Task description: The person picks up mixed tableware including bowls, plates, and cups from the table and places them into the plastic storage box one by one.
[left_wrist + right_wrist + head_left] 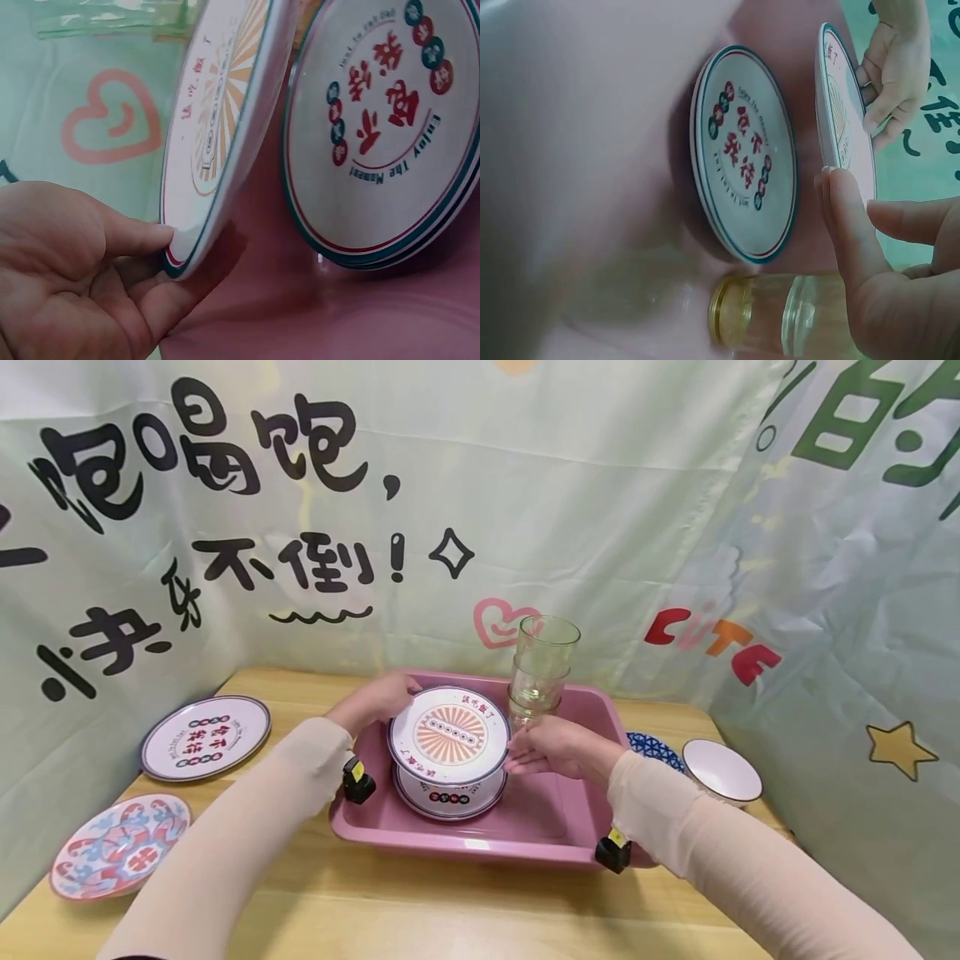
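A round white plate [450, 737] with an orange sunburst is held above the pink tub [480, 852]. My left hand [384, 695] pinches its left rim, thumb on the face and fingers beneath, as the left wrist view shows. At the opposite rim, my right hand [551, 746] has the edge between its thumb [904, 219] and fingers. Below, on the tub floor, lies a small stack of white plates [742, 154] with red lettering and dark rims, partly hidden in the head view. Stacked greenish glasses [540, 664] stand in the tub behind my right hand.
Left of the tub lie a lettered white plate [206, 737] and a red-and-blue patterned dish [123, 845]. To the right are a blue patterned dish [654, 750], partly behind my sleeve, and a white bowl [722, 768]. Printed cloth [420, 468] encloses the wooden table [360, 910].
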### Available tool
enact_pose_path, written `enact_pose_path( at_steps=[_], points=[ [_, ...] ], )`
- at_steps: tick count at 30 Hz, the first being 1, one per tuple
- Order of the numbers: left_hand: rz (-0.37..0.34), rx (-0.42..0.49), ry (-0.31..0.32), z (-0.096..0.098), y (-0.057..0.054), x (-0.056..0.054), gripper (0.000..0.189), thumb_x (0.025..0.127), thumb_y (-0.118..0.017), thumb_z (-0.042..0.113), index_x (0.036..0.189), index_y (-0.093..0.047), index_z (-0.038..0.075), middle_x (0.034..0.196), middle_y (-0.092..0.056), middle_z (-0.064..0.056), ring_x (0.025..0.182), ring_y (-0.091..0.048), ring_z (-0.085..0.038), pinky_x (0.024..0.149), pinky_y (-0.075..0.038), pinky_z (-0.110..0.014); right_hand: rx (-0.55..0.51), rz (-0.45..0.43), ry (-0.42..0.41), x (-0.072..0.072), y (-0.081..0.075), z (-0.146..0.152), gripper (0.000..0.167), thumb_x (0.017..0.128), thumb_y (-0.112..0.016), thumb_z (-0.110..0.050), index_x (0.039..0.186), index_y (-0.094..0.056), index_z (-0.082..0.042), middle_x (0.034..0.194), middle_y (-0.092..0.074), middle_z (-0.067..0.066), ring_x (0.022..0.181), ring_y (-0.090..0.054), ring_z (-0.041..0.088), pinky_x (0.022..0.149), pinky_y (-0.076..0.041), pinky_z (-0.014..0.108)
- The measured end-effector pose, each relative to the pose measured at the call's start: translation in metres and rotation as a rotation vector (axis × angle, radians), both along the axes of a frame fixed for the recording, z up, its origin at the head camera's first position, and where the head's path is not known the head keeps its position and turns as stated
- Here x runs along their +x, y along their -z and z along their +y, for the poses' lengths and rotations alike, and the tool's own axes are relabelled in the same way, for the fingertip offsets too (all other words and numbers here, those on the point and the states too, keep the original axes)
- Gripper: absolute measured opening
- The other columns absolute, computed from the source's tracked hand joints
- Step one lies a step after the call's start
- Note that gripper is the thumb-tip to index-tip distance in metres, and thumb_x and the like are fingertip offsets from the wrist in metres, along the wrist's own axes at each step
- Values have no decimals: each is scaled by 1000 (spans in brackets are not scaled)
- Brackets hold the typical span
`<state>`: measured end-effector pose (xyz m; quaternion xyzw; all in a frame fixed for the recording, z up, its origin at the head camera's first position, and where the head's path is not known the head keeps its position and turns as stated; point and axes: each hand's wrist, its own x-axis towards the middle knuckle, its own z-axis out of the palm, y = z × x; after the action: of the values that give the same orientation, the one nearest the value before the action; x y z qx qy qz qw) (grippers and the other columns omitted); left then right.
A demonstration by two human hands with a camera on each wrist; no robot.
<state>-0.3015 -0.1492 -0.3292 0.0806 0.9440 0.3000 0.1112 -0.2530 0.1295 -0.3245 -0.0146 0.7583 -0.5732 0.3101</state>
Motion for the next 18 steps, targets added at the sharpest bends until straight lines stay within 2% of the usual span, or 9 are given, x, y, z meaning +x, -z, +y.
enact_pose_path(
  at_steps=[3, 9, 13, 18],
  points=[
    [36, -125, 47, 5, 1, -2, 40, 92, -40, -7, 126, -61, -4, 121, -62, -20, 62, -53, -15, 43, -41, -19, 13, -7, -14, -1, 2, 2, 22, 98, -47, 0, 113, -54, 15, 91, -68, 22, 78, -70, 23, 85, -57, 38],
    [86, -452, 172, 14, 2, -2, 36, 93, -37, -7, 114, -66, -3, 109, -66, -18, 78, -65, -23, 46, -50, -22, 24, -65, -79, -6, 7, 3, 25, 98, -48, -1, 112, -56, 17, 90, -69, 22, 78, -70, 24, 81, -58, 36],
    [56, -545, 169, 21, 3, -2, 27, 93, -39, -8, 101, -64, -4, 100, -65, -18, 80, -66, -27, 48, -53, -24, 34, -96, -104, -10, 9, 4, 26, 98, -47, -2, 111, -56, 19, 89, -70, 22, 78, -70, 24, 83, -57, 37],
    [24, -555, 146, 26, 5, -1, 23, 89, -40, -10, 98, -61, -5, 99, -62, -18, 84, -63, -28, 53, -54, -26, 65, -107, -116, -17, 9, 5, 28, 99, -45, -2, 112, -55, 20, 91, -69, 24, 80, -69, 25, 87, -56, 39]
  ],
)
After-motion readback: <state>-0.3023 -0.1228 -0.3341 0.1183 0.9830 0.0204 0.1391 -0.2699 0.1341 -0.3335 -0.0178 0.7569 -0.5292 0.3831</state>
